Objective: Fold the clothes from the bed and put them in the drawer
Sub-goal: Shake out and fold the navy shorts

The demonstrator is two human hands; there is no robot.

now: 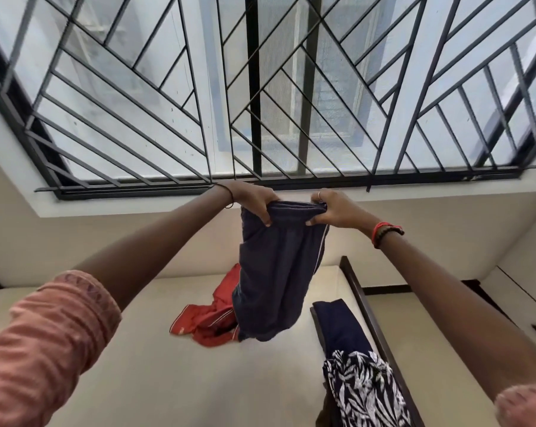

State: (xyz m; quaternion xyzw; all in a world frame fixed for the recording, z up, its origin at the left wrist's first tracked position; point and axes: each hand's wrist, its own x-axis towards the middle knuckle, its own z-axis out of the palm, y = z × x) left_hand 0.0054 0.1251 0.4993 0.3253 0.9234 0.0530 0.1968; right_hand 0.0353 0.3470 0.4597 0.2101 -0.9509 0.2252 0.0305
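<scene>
As left hand [254,200] and right hand [334,209] grip waistband [291,211], navy shorts [276,272] hanging beneath

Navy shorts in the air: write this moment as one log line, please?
held: navy blue fabric shorts | left hand grips waistband | right hand grips waistband | on cream bed: crumpled red garment

Arms outstretched, raised; left grip [253,202], right grip [334,211] both clutching shorts [276,272].
</scene>
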